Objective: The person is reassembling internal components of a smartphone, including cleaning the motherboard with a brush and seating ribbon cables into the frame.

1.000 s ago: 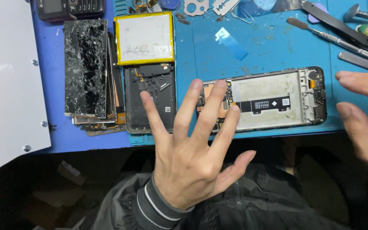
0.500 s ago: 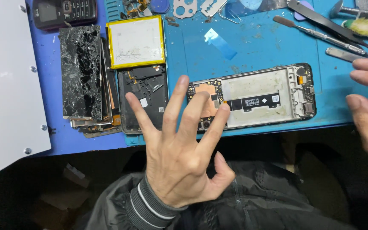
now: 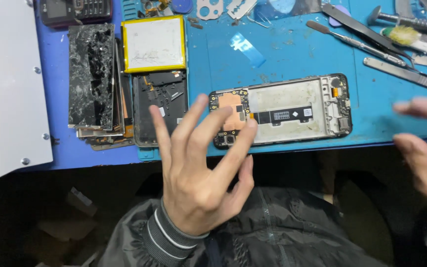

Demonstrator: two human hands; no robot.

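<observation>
Fingers (image 3: 193, 123) of left hand (image 3: 198, 183) spread, empty, above opened phone frame (image 3: 292, 111) lying lengthwise left-right on bench (image 3: 292, 54); right hand (image 3: 426, 148) open, empty; yellow-edged battery (image 3: 154, 43) upper left.

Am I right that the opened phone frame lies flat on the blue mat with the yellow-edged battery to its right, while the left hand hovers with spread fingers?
Not quite: in the head view the yellow-edged battery lies to the upper left of the opened phone frame, not to its right. The rest holds: the frame lies flat on the blue mat, and the left hand hovers with spread fingers.
</observation>
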